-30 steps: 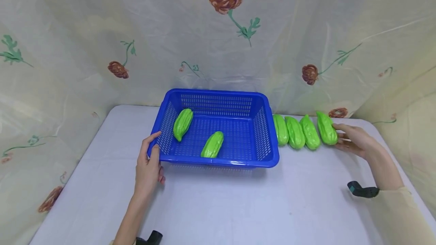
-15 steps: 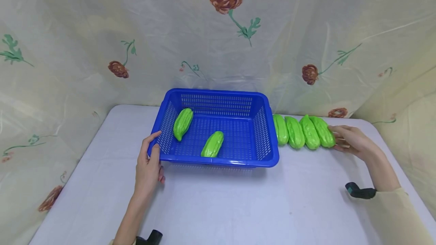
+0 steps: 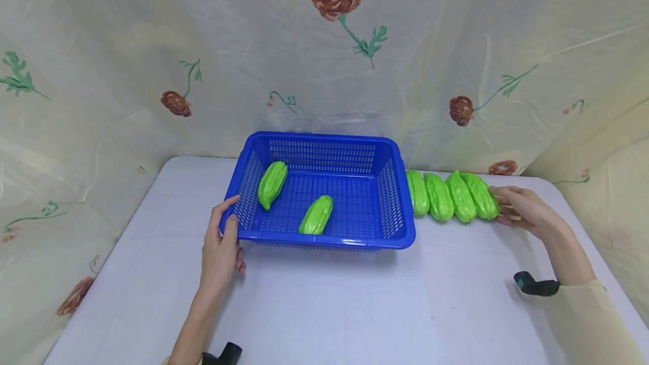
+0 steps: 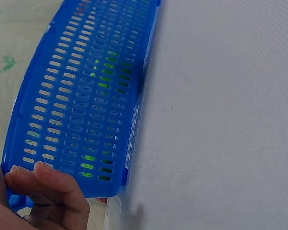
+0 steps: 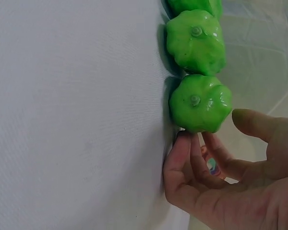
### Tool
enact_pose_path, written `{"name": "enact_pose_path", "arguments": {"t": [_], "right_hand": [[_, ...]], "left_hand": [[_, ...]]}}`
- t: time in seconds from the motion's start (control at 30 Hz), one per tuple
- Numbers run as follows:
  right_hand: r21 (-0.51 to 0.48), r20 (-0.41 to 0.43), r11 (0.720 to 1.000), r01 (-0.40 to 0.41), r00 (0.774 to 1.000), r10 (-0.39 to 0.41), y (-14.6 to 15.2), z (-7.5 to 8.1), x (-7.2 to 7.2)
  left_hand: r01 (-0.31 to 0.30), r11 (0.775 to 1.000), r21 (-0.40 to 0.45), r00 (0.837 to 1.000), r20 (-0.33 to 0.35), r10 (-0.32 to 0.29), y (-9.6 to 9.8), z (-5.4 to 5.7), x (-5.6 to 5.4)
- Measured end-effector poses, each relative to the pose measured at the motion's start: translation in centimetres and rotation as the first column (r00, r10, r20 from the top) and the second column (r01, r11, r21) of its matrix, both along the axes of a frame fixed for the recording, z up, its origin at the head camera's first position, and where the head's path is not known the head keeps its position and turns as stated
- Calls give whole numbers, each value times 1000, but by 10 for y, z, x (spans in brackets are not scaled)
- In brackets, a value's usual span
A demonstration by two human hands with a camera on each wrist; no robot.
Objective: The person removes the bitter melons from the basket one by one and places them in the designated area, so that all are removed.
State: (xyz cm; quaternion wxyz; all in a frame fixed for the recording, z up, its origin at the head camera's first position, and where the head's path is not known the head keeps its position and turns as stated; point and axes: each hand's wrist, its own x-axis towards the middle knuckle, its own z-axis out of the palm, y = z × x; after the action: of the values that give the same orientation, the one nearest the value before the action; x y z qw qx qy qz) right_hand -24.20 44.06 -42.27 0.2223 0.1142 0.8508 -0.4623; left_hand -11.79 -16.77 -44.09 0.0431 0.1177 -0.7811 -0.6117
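Note:
In the head view a blue plastic basket (image 3: pixel 324 239) holds two green, ribbed, glossy bitter gourds, one leaning by the left wall (image 3: pixel 272 185) and one near the front (image 3: pixel 316 216). My left hand (image 3: pixel 220 255) grips its front left corner, fingers curled at the rim in the left wrist view. Right of the basket, several more bitter gourds lie side by side in a row. Against the outermost bitter gourd (image 5: pixel 200 103) my right hand (image 5: pixel 221 172) rests its fingertips, with the thumb standing slightly off its surface. The same hand (image 3: pixel 522 210) reaches in from the right.
A white-covered table (image 3: pixel 355 308) bears everything. Behind it hangs a pale curtain (image 3: pixel 324 89) with brown flowers, which also runs along both sides. The innermost gourd (image 3: pixel 418 193) of the row sits right beside the basket's wall.
The outermost bitter gourd has shifted left against its neighbour, pushed by my right hand, closing the gap. Over the last half second both hands stay put. The left hand and basket have not moved.

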Motion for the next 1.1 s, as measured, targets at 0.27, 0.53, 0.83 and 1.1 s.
{"name": "enact_pose_path", "arguments": {"t": [0.27, 0.53, 0.83, 1.1], "right_hand": [[105, -37, 994, -14, 999, 18, 0, 2, 0], [51, -304, 976, 212, 934, -187, -21, 4, 6], [-247, -372, 967, 68, 914, -159, -70, 35, 6], [-433, -224, 893, -119, 974, 21, -122, 68, 2]], "left_hand": [[-2, 1000, 5, 1000, 0, 2, 0, -1, 1], [-3, 1000, 6, 1000, 7, 3, -1, -3, 3], [-8, 1000, 4, 1000, 5, 8, -3, -1, 3], [1, 1000, -1, 1000, -4, -1, -1, -1, -1]]}}
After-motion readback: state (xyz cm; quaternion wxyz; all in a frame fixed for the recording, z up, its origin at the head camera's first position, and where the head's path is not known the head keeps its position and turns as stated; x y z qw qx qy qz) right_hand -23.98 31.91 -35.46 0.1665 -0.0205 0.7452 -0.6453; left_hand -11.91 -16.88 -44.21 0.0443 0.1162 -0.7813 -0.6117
